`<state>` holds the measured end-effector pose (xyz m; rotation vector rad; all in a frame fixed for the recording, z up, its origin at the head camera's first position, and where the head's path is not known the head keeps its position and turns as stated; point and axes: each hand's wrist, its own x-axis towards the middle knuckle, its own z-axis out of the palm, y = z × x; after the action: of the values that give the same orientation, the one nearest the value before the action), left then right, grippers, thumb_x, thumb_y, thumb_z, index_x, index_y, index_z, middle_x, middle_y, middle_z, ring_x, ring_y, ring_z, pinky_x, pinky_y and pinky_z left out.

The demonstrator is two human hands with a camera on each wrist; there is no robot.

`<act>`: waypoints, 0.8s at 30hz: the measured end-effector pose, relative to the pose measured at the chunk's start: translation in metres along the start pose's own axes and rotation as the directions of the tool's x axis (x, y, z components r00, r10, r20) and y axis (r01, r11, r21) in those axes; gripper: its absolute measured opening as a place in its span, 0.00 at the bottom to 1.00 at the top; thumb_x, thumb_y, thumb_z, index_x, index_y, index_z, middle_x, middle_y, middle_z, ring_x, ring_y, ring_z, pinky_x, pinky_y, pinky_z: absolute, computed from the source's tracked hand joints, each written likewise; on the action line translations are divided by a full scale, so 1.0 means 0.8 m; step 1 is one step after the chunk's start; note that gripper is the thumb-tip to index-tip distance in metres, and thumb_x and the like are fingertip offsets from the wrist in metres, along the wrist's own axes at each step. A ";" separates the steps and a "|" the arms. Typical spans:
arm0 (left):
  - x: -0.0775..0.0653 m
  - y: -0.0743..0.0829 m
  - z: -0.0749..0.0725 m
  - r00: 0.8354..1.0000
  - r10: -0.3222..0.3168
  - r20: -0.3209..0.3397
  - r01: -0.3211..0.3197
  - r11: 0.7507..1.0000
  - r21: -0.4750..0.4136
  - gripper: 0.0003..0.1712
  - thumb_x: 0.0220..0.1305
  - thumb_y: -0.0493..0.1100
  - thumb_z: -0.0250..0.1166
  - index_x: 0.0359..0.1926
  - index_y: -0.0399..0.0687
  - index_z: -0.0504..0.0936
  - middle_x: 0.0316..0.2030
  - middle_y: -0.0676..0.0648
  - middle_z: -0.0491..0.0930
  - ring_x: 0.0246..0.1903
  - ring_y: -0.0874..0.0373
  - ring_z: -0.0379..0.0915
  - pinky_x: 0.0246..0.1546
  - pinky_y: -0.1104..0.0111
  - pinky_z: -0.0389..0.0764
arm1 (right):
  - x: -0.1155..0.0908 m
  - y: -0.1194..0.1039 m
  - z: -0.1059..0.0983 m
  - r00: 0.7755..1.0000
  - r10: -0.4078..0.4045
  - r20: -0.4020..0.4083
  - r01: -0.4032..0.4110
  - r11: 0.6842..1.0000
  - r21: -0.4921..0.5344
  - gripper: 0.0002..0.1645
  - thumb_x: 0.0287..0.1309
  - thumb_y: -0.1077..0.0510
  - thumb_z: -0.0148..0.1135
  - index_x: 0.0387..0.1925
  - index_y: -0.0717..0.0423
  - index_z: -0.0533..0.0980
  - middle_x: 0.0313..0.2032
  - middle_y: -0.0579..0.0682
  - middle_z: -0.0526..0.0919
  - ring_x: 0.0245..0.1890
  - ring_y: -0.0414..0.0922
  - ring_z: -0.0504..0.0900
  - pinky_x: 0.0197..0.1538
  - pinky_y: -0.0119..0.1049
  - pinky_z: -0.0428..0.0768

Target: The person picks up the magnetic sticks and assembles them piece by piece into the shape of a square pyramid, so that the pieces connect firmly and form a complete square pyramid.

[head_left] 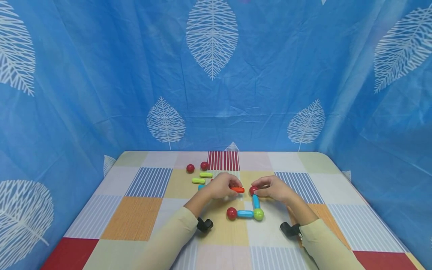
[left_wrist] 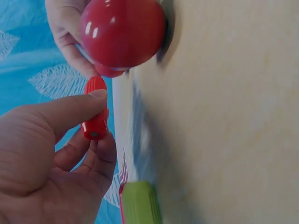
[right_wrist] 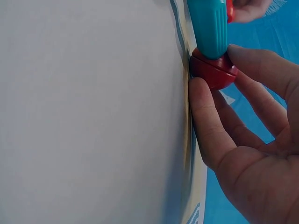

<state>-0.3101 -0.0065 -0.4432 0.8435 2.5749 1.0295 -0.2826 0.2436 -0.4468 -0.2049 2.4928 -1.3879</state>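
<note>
Now the left hand (head_left: 221, 185) pinches a short red rod (head_left: 238, 189) between thumb and fingers, holding it level just above the patchwork tablecloth (head_left: 135, 217). From the left wrist the thumb lies along the rod's (left_wrist: 95, 109) side and the other fingers curl beneath it, the rod's far end pointing toward a red ball held by the other hand. The right hand (head_left: 275, 188) grips that red ball (head_left: 253, 190) with thumb and forefinger, keeping it on the cloth; the rod's tip is just beside the ball, and whether the two touch cannot be told. The right wrist view shows the fingers closed round the ball (right_wrist: 212, 70), with a blue rod (right_wrist: 210, 25) joined to it.

That blue rod (head_left: 256, 201) runs toward the person from the ball to a green ball (head_left: 258, 214). A second blue rod (head_left: 245, 213) leads from the green ball leftward to another red ball (head_left: 231, 213), so the pieces form an L on the cloth. Beyond the left hand lie two green rods (head_left: 202, 178), side by side, and farther back two loose red balls (head_left: 197, 167) rest near each other. A blue leaf-print curtain (head_left: 216, 75) hangs behind and at both sides of the table.
</note>
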 end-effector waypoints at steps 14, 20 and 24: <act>0.017 0.011 0.018 0.999 -0.047 -0.005 0.047 0.998 0.028 0.13 0.58 0.36 0.77 0.44 0.52 0.89 0.37 0.56 0.87 0.38 0.64 0.78 0.47 0.71 0.83 | 0.000 0.000 -0.002 1.000 0.008 0.009 -0.009 0.999 0.048 0.18 0.59 0.63 0.71 0.52 0.60 0.84 0.50 0.56 0.87 0.46 0.46 0.84 0.50 0.40 0.87; 0.020 0.011 0.021 0.998 -0.061 -0.008 0.061 0.998 0.022 0.14 0.58 0.35 0.76 0.45 0.52 0.89 0.39 0.55 0.86 0.40 0.63 0.79 0.50 0.68 0.83 | 0.003 0.002 -0.002 1.000 0.018 -0.001 -0.018 0.999 0.038 0.18 0.59 0.62 0.72 0.52 0.60 0.84 0.50 0.55 0.86 0.46 0.46 0.84 0.50 0.39 0.87; 0.020 0.010 0.022 0.998 -0.064 -0.005 0.065 0.998 0.018 0.14 0.58 0.35 0.76 0.46 0.52 0.89 0.39 0.55 0.86 0.41 0.63 0.79 0.50 0.68 0.83 | 0.005 0.004 -0.002 1.000 0.019 -0.007 -0.019 0.999 0.029 0.19 0.59 0.61 0.72 0.52 0.59 0.84 0.51 0.55 0.86 0.46 0.46 0.84 0.50 0.39 0.87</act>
<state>-0.3125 0.0171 -0.4504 0.7580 2.6003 0.9922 -0.2865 0.2455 -0.4497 -0.1705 2.4724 -1.4180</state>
